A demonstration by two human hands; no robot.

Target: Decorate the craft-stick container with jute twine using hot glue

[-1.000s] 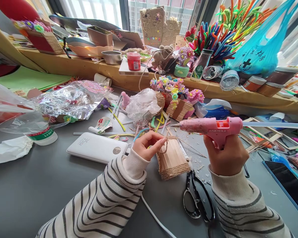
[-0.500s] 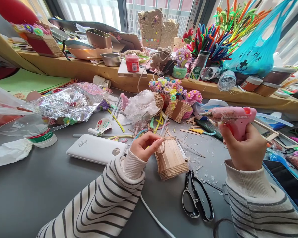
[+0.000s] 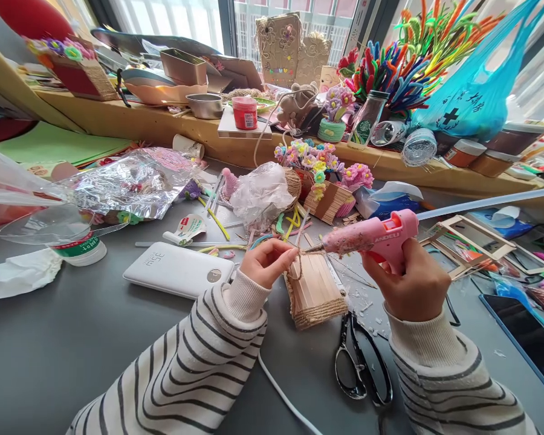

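A small box of pale wooden sticks (image 3: 315, 278) lies on the grey table, with twine wound round its near end. My left hand (image 3: 268, 264) pinches a length of twine (image 3: 300, 266) at the box's far left corner; the twine hangs in a short loop over the wood. In my right hand (image 3: 410, 281) is a pink glue gun (image 3: 372, 237), gripped by its handle, a long clear glue stick (image 3: 485, 205) sticking out of its back. The gun's metal nozzle is at the far edge of the box, close to my left fingertips; whether it touches the twine I cannot tell.
Black-handled scissors (image 3: 362, 362) lie just in front of the box. A white power bank (image 3: 178, 270) is left of my left hand, its cable (image 3: 281, 393) running toward me. A phone (image 3: 526, 338) rests at the right. Behind stand flower crafts (image 3: 317, 163) and a cluttered ledge (image 3: 199, 133).
My right hand has brought the glue gun left and down, from the right side to the box's far edge. My left hand keeps its pinch on the twine, nearly still.
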